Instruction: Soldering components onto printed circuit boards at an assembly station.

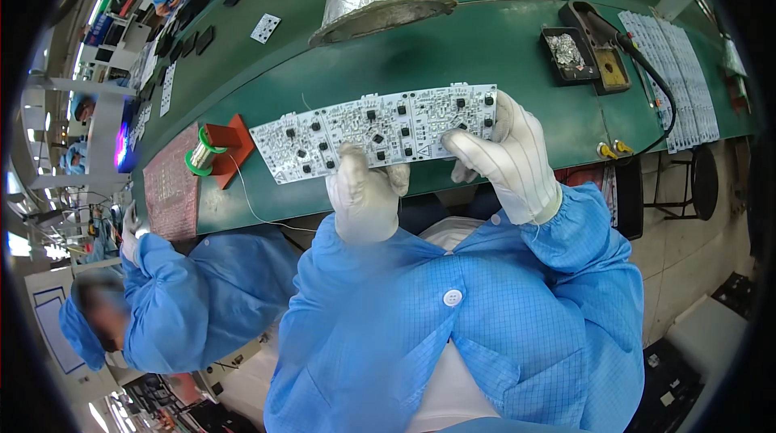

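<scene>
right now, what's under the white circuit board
Green tabletop shows past the far edge of the white circuit board; the left hand and right hand grip it. The board covers some fingers and whatever lies directly beneath.

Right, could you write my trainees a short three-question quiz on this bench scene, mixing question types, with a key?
1. True or false: only one hand touches the white circuit board.
2. The stand with the wire spool is: A) white, B) red, C) blue.
3. Which hand has its grip at the board's right end?

Key:
1. False; the left hand and right hand both touch it.
2. B.
3. The right hand.
</scene>
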Demonstrator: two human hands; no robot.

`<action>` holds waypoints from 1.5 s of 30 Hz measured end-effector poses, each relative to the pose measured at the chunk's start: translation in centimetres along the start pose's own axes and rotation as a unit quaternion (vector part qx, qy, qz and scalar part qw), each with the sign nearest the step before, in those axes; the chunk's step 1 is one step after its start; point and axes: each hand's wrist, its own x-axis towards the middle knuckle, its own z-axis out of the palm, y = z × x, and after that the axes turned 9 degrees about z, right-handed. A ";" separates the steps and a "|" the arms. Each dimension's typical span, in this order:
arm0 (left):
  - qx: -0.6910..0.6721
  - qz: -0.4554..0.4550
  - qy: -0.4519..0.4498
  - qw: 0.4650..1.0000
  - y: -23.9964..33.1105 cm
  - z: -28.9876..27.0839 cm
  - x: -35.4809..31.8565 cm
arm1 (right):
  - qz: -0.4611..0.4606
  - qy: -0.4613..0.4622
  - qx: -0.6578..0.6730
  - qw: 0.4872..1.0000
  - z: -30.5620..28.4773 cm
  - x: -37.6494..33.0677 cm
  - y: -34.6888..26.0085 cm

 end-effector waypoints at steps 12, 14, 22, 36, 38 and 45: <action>0.461 0.353 -0.058 0.812 -2.1 -0.1 -1.5 | -0.322 0.257 -0.268 0.871 1.4 1.0 3.0; 0.476 0.425 -0.104 0.763 -0.8 1.0 -1.0 | -0.033 0.114 0.041 0.992 0.8 1.2 0.9; 0.302 0.243 -0.027 0.921 0.6 0.8 -0.6 | -0.024 -0.019 0.175 0.984 -0.8 1.9 2.2; 0.025 0.071 0.011 0.997 1.4 2.4 -0.3 | -0.083 0.054 0.035 0.994 -0.4 1.1 3.2; 0.492 0.198 -0.060 0.846 1.0 1.7 -0.3 | -0.155 0.046 -0.098 0.982 -0.6 1.0 3.6; 0.104 -0.015 -0.069 0.992 0.8 2.1 -0.5 | -0.181 0.131 0.057 0.973 -1.4 1.4 2.0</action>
